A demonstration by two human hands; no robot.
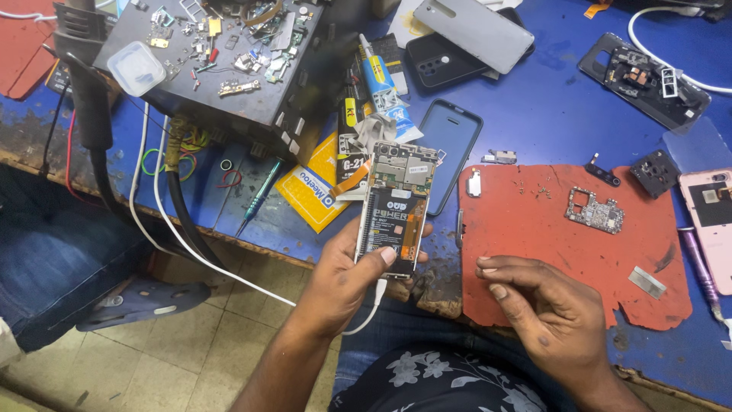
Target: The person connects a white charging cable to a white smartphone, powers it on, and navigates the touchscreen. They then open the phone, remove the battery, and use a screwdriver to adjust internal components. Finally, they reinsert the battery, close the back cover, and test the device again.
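My left hand [347, 278] grips an opened phone [396, 206] with its back cover off, showing the black battery and circuit parts. A white cable [229, 276] is plugged into the phone's bottom end. My right hand [537, 305] rests with curled fingers on the red work mat [534, 252], to the right of the phone, holding nothing I can see. A small green circuit board [594, 210] and tiny screws [543, 188] lie on the mat beyond my right hand.
A blue bench [549, 107] carries a dark box [221, 61] strewn with small parts, a glue tube [379, 80], a dark phone case [448, 149], a grey back cover [473, 30], another opened phone [644, 80], a pink phone [713, 221] and a screwdriver [258, 200].
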